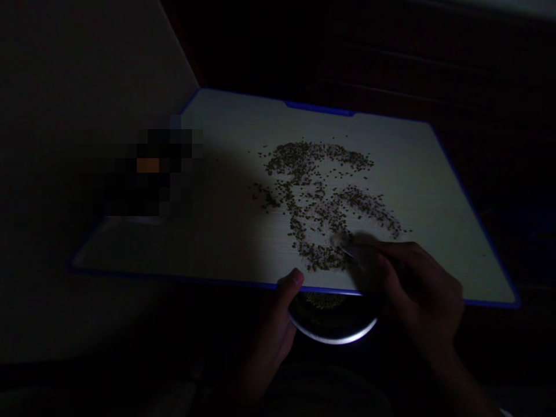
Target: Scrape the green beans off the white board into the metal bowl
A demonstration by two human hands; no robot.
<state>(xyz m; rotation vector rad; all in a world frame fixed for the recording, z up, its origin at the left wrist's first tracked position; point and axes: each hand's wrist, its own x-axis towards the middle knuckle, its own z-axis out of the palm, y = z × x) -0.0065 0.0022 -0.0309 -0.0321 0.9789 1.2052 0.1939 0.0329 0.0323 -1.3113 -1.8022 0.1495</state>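
Note:
Small dark green grains, perhaps mung beans [295,159], lie in loose curved bands on a white board with a blue rim [452,255]. My right hand [423,289] pinches the handle of what looks like a metal spoon [354,252], its tip down among the grains near the board's front edge. With the thumb on top of that edge and the fingers below, my left hand [282,315] grips the white board. Just under the edge, between both hands, a round metal bowl [334,339] holds more greenish grains; the board covers its far part.
A dark, pixelated object [143,174] rests on the left of the board. A pale wall or panel [87,69] rises at the left. Surroundings are very dark, with dim horizontal edges at the upper right. Shadow covers the board's left half.

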